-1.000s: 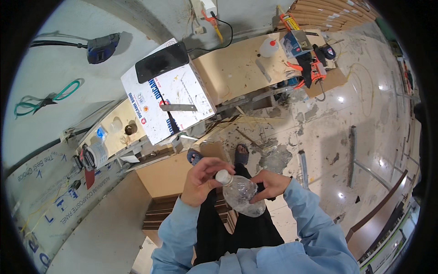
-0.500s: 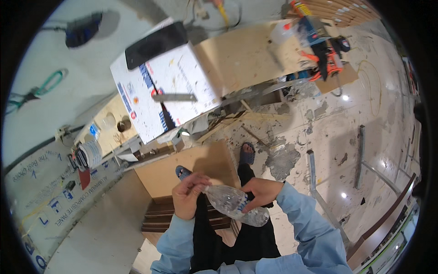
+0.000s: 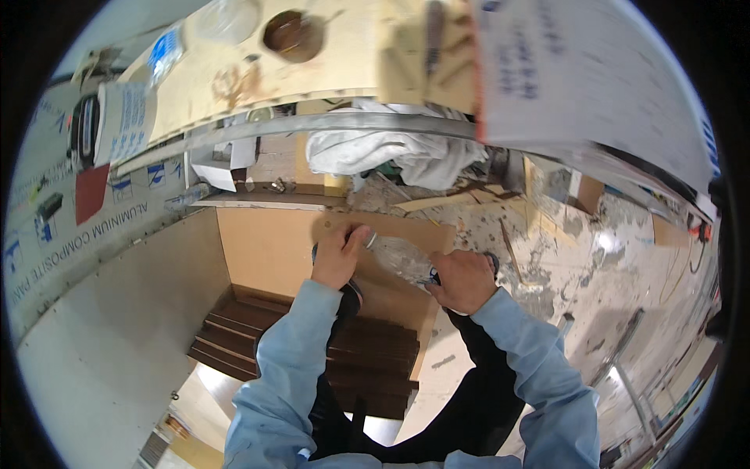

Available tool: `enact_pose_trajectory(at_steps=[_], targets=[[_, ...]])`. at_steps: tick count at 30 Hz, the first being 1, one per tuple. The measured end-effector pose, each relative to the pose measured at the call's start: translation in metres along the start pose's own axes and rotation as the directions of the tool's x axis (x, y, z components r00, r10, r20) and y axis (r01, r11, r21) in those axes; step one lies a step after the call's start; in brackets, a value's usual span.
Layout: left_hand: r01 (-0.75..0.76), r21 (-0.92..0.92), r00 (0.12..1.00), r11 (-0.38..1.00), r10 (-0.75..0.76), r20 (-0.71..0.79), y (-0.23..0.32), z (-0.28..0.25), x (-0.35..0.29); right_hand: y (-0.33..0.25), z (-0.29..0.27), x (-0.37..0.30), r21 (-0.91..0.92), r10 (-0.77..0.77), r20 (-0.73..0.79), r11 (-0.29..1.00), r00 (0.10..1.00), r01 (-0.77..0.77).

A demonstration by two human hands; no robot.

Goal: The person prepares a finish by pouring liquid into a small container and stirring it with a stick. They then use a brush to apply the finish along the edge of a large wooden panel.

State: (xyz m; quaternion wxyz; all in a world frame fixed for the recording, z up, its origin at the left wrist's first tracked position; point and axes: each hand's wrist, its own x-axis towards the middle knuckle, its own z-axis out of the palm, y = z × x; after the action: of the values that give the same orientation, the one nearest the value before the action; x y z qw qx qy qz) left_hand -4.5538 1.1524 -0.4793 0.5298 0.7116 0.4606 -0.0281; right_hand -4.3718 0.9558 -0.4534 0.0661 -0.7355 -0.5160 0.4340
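A clear plastic bottle (image 3: 400, 256) lies tilted across the middle of the view, between my two hands. My right hand (image 3: 465, 281) is wrapped round its lower body and covers the label. At the bottle's neck my left hand (image 3: 339, 256) is closed, its thumb and fingers by the mouth. Whether a cap sits in those fingers is hidden. The bottle looks crumpled and see-through. Both hands hang above a brown board (image 3: 266, 254) on the floor, in front of my legs.
Ahead stands a wooden workbench (image 3: 344, 59) with a metal edge, a brown cup (image 3: 293, 35) and a white box (image 3: 594, 86). White cloth (image 3: 398, 148) lies beneath. Dark brown slats (image 3: 371, 352) lie around my legs. Wood scraps and metal bars lie on the right.
My view has shifted toward the bench's left part and closer to it. The bottle and both hands now appear higher in the picture, the grip much the same.
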Motion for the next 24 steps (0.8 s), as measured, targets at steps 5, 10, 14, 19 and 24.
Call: enact_pose_trajectory(at_steps=[5, 10, 14, 19, 24], targets=[[0.097, 0.055, 0.985, 0.994, -0.088, -0.147, -0.021, -0.013, 0.05, -0.018, -0.002, 0.055, -0.159, -0.008, -0.081, 0.987, 0.997, -0.005], [-0.027, -0.392, 0.99, 0.92, -0.029, -0.135, -0.017, -0.034, 0.076, -0.026, -0.026, 0.075, -0.193, -0.059, -0.192, 0.981, 0.98, 0.021], [-0.092, -0.444, 0.989, 0.891, 0.03, -0.146, -0.014, -0.05, 0.069, -0.033, -0.032, 0.076, -0.106, -0.013, -0.193, 0.994, 0.981, -0.008], [-0.108, -0.551, 0.993, 0.827, 0.061, -0.103, -0.014, -0.054, 0.061, -0.03, -0.024, 0.078, -0.092, 0.01, -0.196, 0.995, 0.981, -0.029], [-0.205, -0.566, 0.972, 0.798, 0.236, -0.019, -0.001, -0.056, 0.049, -0.032, -0.028, 0.058, -0.03, 0.014, -0.248, 0.999, 0.969, -0.022]])
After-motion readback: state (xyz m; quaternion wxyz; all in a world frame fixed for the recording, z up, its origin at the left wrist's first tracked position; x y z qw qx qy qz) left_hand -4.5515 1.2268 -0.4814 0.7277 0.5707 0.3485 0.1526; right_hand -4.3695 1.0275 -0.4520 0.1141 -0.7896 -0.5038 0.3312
